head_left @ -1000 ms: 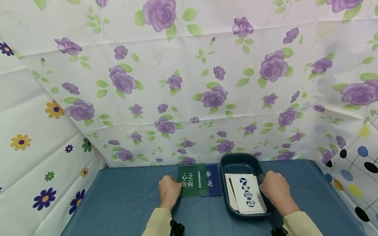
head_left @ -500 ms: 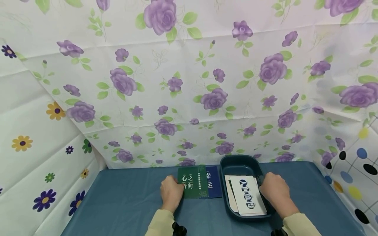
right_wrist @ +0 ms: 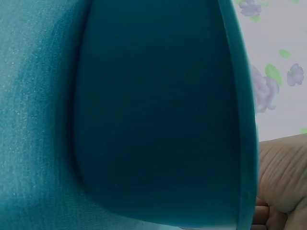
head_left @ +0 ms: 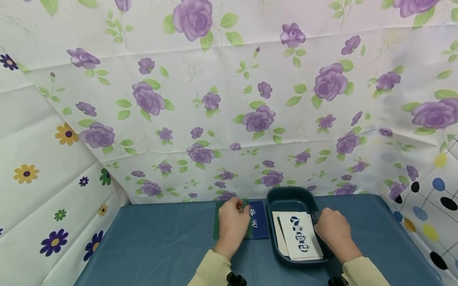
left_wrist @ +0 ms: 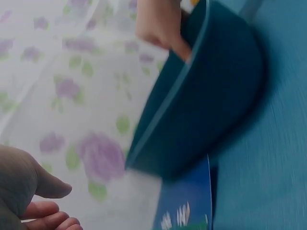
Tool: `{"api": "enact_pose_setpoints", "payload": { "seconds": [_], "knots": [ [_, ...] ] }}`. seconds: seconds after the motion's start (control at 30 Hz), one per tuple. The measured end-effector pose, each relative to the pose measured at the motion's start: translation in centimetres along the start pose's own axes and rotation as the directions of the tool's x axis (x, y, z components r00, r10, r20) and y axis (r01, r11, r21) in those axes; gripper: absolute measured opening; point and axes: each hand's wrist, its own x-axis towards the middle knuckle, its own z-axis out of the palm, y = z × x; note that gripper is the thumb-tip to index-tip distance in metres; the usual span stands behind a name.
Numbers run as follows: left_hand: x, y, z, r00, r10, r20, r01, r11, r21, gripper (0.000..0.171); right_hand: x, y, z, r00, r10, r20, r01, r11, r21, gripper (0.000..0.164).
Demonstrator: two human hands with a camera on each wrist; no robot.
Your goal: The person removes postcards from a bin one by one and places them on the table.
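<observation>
My left hand (head_left: 233, 226) is over a green card (head_left: 216, 222) on the table and hides most of it. In the left wrist view that hand (left_wrist: 29, 191) has its thumb apart from loosely bent fingers and holds nothing. Partly under the green card lies a dark blue card (head_left: 259, 224) with white characters. To their right stands a dark teal plastic basin (head_left: 286, 204) with several white cards (head_left: 300, 238) in it. My right hand (head_left: 334, 230) grips the basin's right side; in the right wrist view its fingers are mostly behind the wall.
A blue-grey cloth covers the table (head_left: 154, 238). Behind it hangs a white sheet (head_left: 222, 71) with purple roses, and patterned sheets close off the left and right sides.
My left hand has left the green card's left edge and moved rightward over it, its thumb now apart. My right hand and the basin have stayed put.
</observation>
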Motion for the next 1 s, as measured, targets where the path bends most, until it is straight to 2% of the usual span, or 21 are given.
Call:
{"api": "enact_pose_setpoints", "payload": {
  "seconds": [0.13,0.2,0.27,0.4,0.47,0.53,0.7,0.87,0.93,1.0],
  "knots": [
    [-0.7,2.7,1.2,0.997,0.049,0.061,-0.048,0.999,-0.015,0.016,0.0,-0.1,-0.3,1.0,0.006,0.003,-0.006,1.0,-0.006,0.016],
    [-1.3,3.8,2.2,0.988,0.079,0.134,-0.079,0.997,-0.003,0.021,0.1,-0.1,-0.4,1.0,0.01,0.002,-0.01,1.0,-0.01,0.018],
    [-2.1,4.6,3.3,0.967,0.113,0.229,-0.118,0.993,0.009,0.027,0.1,-0.1,-0.5,1.0,0.012,0.002,-0.012,1.0,-0.017,0.019],
    [-3.7,5.6,5.5,0.904,0.156,0.398,-0.186,0.982,0.038,0.036,-0.1,-0.1,-0.5,1.0,0.007,0.008,-0.007,1.0,-0.019,0.02],
    [-4.1,5.8,6.4,0.886,0.159,0.436,-0.201,0.978,0.052,0.036,-0.1,-0.2,-0.4,1.0,-0.001,0.001,0.001,1.0,-0.018,0.021],
    [-4.3,5.9,7.1,0.875,0.145,0.461,-0.204,0.976,0.08,0.034,-0.1,-0.3,-0.3,1.0,-0.005,-0.008,0.004,1.0,-0.016,0.022],
    [-4.5,5.9,8.5,0.865,0.06,0.498,-0.169,0.97,0.177,0.027,0.0,-0.3,-0.2,1.0,-0.006,-0.021,0.006,1.0,-0.024,0.028],
    [-4.8,6.4,9.8,0.857,-0.006,0.515,-0.145,0.957,0.252,0.027,0.0,-0.3,-0.5,1.0,-0.01,-0.017,0.01,1.0,-0.023,0.023],
    [-5.0,6.5,10.3,0.855,-0.014,0.519,-0.165,0.94,0.297,0.029,0.0,-0.2,-0.5,1.0,-0.01,-0.004,0.01,1.0,-0.02,0.02],
    [-5.1,6.4,10.9,0.859,-0.012,0.512,-0.201,0.912,0.358,0.031,0.0,-0.1,-0.4,1.0,-0.008,0.004,0.008,1.0,-0.016,0.02]
  ]
}}
